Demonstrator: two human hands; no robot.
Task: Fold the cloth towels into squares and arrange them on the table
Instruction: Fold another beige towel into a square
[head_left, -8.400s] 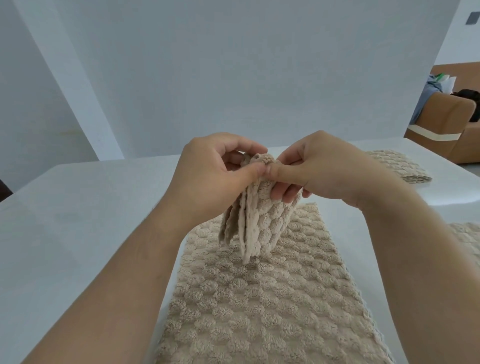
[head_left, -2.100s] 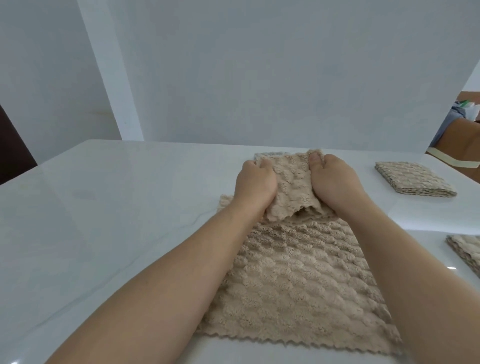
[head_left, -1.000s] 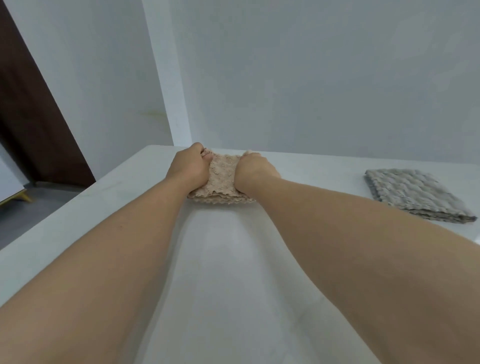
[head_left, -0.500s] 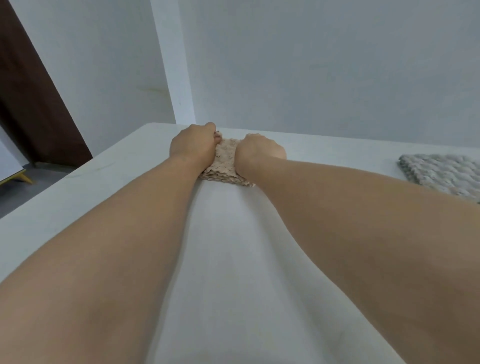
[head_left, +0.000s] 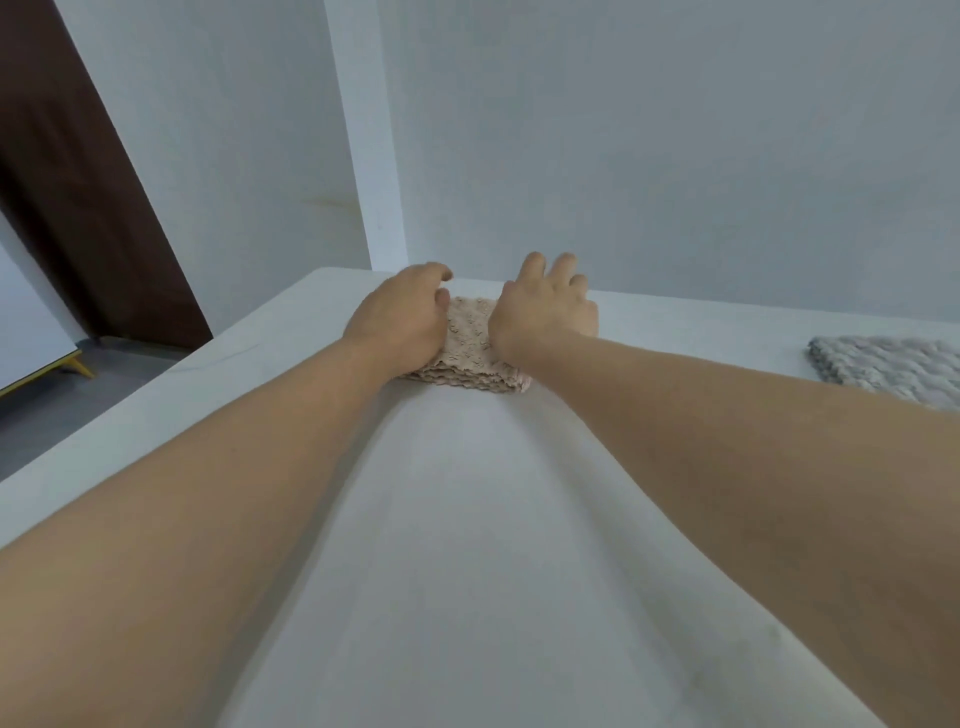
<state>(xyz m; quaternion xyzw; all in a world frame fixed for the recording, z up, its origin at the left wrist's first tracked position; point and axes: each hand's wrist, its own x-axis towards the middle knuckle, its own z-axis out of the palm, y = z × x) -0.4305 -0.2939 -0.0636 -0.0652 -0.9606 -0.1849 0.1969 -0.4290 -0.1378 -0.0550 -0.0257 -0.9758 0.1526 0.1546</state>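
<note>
Left hand (head_left: 400, 325) curls over a folded beige towel (head_left: 470, 345) on the desk (head_left: 467, 519); right hand (head_left: 545, 314) rests spread on it. Release gently; keep layers square.

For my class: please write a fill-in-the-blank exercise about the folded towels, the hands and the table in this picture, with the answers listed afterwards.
1. The beige towel lies folded on the white ____.
2. The left hand and the right hand both touch the ____ towel.
3. The grey towel lies untouched to the beige towel's ____.
Missing words: table; beige; right.
</note>
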